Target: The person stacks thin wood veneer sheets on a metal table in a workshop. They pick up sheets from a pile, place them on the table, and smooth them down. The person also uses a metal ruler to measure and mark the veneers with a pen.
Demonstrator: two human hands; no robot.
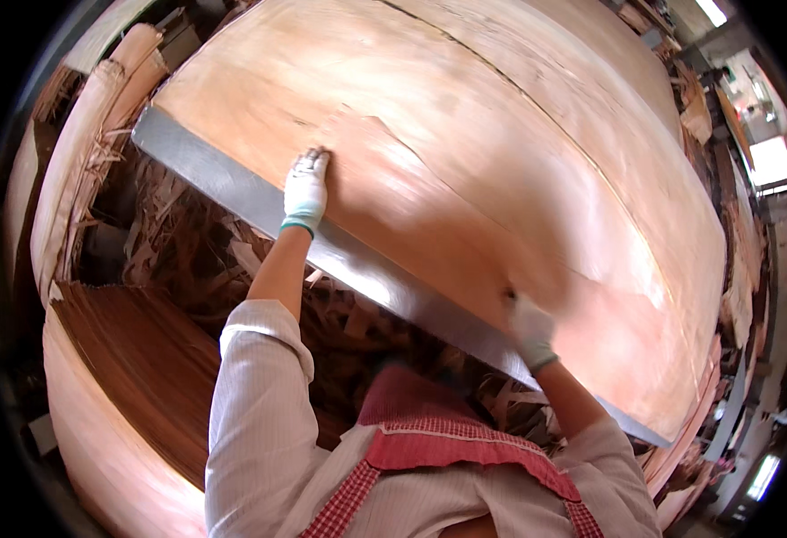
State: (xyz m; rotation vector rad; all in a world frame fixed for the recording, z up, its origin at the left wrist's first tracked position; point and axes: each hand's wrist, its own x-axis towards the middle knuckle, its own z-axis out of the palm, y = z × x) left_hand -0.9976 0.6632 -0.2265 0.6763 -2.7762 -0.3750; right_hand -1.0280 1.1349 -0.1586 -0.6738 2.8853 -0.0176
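Note:
A broad sheet of pale reddish wood veneer (384, 184) lies over the worktable, with a ragged edge and several splits across it. My left hand (305, 186), in a white glove with a teal cuff, rests flat on the veneer beside the table's grey metal edge strip (366, 273). Farther right along that strip is my right hand (530, 327), gloved the same way, at the veneer's near side. Motion smears its fingers, and a small dark spot shows at their tips; I cannot make out whether it holds anything.
A thick stack of veneer sheets (133, 359) stands at the lower left, with another pale stack (93, 161) beyond it. Torn veneer scraps (187, 224) fill the space below the metal strip. A long dark seam (519, 90) crosses the far veneer. More scraps lie along the right side.

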